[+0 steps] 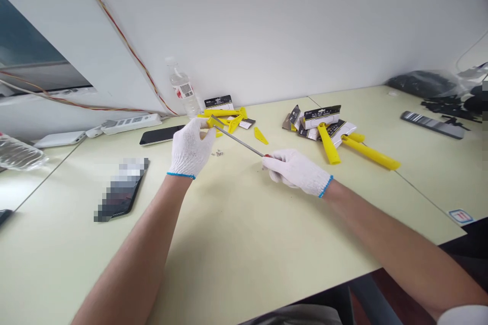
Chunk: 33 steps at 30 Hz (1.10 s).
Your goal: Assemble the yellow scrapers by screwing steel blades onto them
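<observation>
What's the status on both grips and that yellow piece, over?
Left grip pinching small yellow piece. Right grip around red-handled screwdriver, shaft tip at the piece. Small bits on table nearby; nothing visibly blocking the shaft.

Two gloves (pixel 191 146), one screwdriver (pixel 240 142), two bottles (pixel 183 90), one power strip (pixel 131 123)

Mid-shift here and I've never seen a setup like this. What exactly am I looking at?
No machine here: these are a person's two hands in white knit gloves. The single picture comes from a head-worn camera looking forward and down. The left hand holds a small yellow piece; the right hand grips a red-handled screwdriver, its shaft reaching that piece. On the pale table lie yellow-handled tools with packaging, right, and a smartphone, left; a clear plastic bottle stands behind.
</observation>
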Motion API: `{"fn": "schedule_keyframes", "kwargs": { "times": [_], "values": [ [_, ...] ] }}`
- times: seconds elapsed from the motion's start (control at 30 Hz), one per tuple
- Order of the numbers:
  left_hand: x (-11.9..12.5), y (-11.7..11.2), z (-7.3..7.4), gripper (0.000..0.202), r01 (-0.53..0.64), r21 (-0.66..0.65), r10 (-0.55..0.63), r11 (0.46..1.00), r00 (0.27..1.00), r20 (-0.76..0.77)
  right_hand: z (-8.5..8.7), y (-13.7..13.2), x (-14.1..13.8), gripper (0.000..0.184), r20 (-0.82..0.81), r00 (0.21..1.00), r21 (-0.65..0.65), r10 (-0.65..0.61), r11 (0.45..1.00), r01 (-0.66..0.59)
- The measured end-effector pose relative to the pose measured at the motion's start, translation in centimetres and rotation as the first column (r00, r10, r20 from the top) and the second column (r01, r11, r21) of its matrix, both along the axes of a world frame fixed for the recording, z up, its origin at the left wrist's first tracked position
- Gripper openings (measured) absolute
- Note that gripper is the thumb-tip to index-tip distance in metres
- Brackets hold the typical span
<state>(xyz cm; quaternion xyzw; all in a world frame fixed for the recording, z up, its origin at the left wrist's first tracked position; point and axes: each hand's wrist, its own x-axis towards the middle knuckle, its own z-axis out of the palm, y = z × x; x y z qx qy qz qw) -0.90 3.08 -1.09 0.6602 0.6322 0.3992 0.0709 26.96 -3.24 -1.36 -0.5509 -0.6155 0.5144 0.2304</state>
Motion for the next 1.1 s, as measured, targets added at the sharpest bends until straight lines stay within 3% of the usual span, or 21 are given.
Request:
{"fn": "schedule_keyframes", "kwargs": {
  "times": [0.1, 0.2, 0.33, 0.43, 0.57, 0.7, 0.9, 1.0, 1.1],
  "values": [
    [0.0, 0.0, -0.1, 0.027, 0.008, -0.014, -0.008, 1.000, 1.000, -0.016, 0.1, 0.2, 0.6, 0.045, -0.286, 0.957, -0.274, 0.038, 0.954, -0.120],
    [0.1, 0.1, -0.1, 0.027, 0.021, -0.035, -0.021, 0.999, 1.000, 0.002, -0.2, 0.6, 1.5, 0.051, -0.348, 0.934, -0.265, 0.088, 0.946, -0.188],
    [0.4, 0.0, -0.1, 0.025, 0.026, -0.047, -0.023, 0.999, 0.999, 0.047, -1.1, 0.9, 2.0, 0.051, -0.211, 0.970, -0.107, 0.123, 0.983, -0.147],
    [0.7, 0.0, -0.3, 0.021, 0.001, -0.064, 0.004, 0.998, 0.997, 0.076, -1.8, 1.2, 1.8, 0.044, -0.129, 0.986, 0.119, 0.105, 0.989, -0.089],
    [0.7, 0.2, -0.7, 0.021, -0.023, -0.061, 0.027, 0.998, 0.997, 0.071, -2.4, 1.1, 1.2, 0.039, -0.050, 0.999, 0.400, -0.003, 0.916, 0.023],
    [0.5, 0.5, -1.3, 0.022, -0.034, -0.032, 0.036, 0.999, 0.998, 0.055, -2.9, 0.4, 0.4, 0.040, 0.007, 0.996, 0.481, -0.085, 0.874, 0.071],
    [1.0, 0.3, -1.6, 0.024, -0.073, -0.031, 0.074, 0.997, 0.997, 0.022, -2.8, -0.1, -0.1, 0.043, -0.164, 0.986, 0.366, 0.018, 0.930, 0.044],
    [1.3, 0.0, -1.3, 0.024, -0.100, -0.028, 0.099, 0.995, 0.994, -0.038, -1.9, -0.2, 0.3, 0.054, -0.226, 0.966, 0.125, 0.128, 0.987, -0.101],
    [1.3, -0.1, -0.9, 0.024, -0.106, -0.019, 0.105, 0.994, 0.992, -0.074, -1.5, -0.1, 0.4, 0.051, -0.304, 0.939, -0.056, 0.163, 0.980, -0.189]
  ]
}}
